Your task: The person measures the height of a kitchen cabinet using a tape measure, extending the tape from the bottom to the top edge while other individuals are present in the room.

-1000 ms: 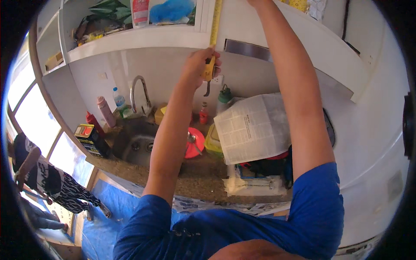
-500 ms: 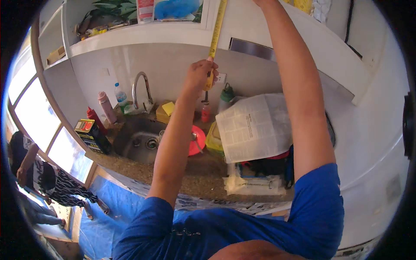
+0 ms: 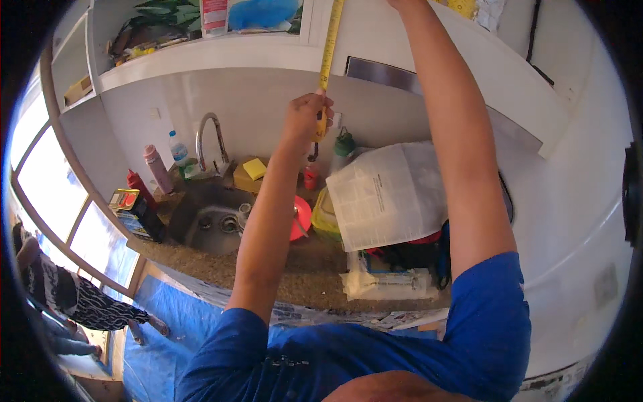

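Yellow is the colour of the tape measure (image 3: 321, 127) in my left hand (image 3: 305, 119), and my fingers are wrapped tight round its case. It is up in front of the pale wall (image 3: 261, 107), higher than the brown counter (image 3: 305, 285). Its long strip (image 3: 330, 47) goes up from my hand, past the front of the white cupboard (image 3: 201, 63), and out of the top of my view. A dark strap (image 3: 315, 151) hangs down under the case.

My right arm (image 3: 462, 127) reaches up too. Only the very bottom of my right hand (image 3: 400, 3) shows, so I can't tell if its fingers are apart or together, or what they touch. A shiny metal strip (image 3: 378, 72) runs behind that arm.

Under my left hand I see a small red bottle (image 3: 311, 177), near a bottle with a green top (image 3: 343, 145). A red plate (image 3: 306, 211) with a spoon on it is partly hidden by my left arm. A big printed sheet (image 3: 388, 194) lies over some things between my arms. On the left is the sink (image 3: 191, 231), with a bent tap (image 3: 199, 137) behind it. Beside the sink stand a pink bottle (image 3: 158, 171), a red squeeze bottle (image 3: 140, 187) and a black can (image 3: 139, 218)
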`<state>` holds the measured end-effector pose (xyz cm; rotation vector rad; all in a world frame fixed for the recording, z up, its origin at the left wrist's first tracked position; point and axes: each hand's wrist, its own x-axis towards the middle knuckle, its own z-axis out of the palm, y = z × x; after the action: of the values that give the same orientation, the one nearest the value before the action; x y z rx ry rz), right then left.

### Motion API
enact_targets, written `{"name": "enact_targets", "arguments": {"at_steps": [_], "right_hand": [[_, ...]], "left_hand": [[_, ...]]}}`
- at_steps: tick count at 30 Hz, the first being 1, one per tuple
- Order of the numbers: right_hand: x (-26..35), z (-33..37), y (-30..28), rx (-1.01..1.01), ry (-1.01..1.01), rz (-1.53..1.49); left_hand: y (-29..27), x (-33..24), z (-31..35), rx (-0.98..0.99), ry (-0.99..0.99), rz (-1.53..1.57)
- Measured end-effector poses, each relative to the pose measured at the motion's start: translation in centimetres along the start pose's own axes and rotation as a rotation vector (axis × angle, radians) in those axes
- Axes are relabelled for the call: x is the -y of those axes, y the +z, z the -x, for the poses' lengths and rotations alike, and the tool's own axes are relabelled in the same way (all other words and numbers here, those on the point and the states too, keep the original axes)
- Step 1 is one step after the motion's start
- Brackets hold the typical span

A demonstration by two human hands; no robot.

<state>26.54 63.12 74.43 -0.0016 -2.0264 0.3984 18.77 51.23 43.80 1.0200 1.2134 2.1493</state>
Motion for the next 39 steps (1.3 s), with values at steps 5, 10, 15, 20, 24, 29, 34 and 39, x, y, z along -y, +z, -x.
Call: {"name": "enact_targets", "arguments": {"at_steps": [5, 10, 15, 20, 24, 29, 34, 39], "right_hand": [[-2.4, -1.9, -0.2, 0.011, -0.015, -0.124], [-2.6, -2.6, -0.2, -0.019, -0.077, -0.033], [-2.8, -2.4, 0.1, -0.026, 0.011, -0.131], [-2.4, -2.2, -0.3, -0.058, 0.005, -0.099], [-2.0, -1.8, -0.4, -0.095, -0.025, -0.113], [-2.3, 2.3, -1.8, -0.582, -0.439, 0.151], [-4.4, 22.6, 0.5, -0.359, -0.486, 0.597], [-6.1, 30.7, 1.7, -0.105, -0.166, 0.763]], "left_hand": [[1.4, 0.0, 0.5, -0.006, 0.005, 0.054], [3.0, 0.1, 1.0, -0.085, 0.037, -0.025], [3.4, 0.8, 0.5, -0.074, 0.035, 0.011], [4.0, 1.1, 0.3, -0.105, 0.058, -0.011], [4.3, 1.4, 0.4, -0.121, 0.083, 0.015], [5.0, 1.5, 0.1, -0.125, 0.076, 0.015], [3.4, 2.2, -0.5, -0.130, 0.038, -0.015], [4.2, 0.6, 0.3, -0.151, -0.014, -0.030]]}}
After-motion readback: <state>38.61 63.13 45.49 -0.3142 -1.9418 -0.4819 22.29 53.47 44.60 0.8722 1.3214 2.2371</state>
